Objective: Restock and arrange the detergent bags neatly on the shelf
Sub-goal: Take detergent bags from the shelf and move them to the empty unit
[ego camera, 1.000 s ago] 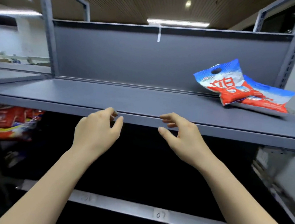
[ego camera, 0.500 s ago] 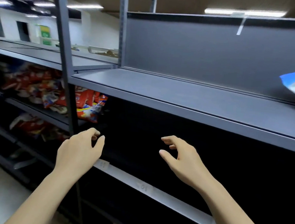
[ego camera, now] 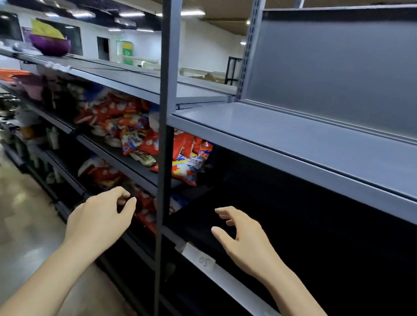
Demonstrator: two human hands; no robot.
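Both my hands are empty: the left hand hangs with fingers loosely curled, the right hand is spread and relaxed, and neither touches anything.

The bags lie heaped on the middle board of the left bay, up against the post, with one bag past the post and hanging over the board's front edge. More sit on the board below. The grey shelf at right, where I judge they belong, shows bare.

I expect soft, slumping pouches with shifting powder inside, fairly heavy, and glossy film that may slip. I would grip each at its top seam or cradle it under the base, not pinch the middle.

They look red and orange with white and blue patches; the print is too blurred to read.
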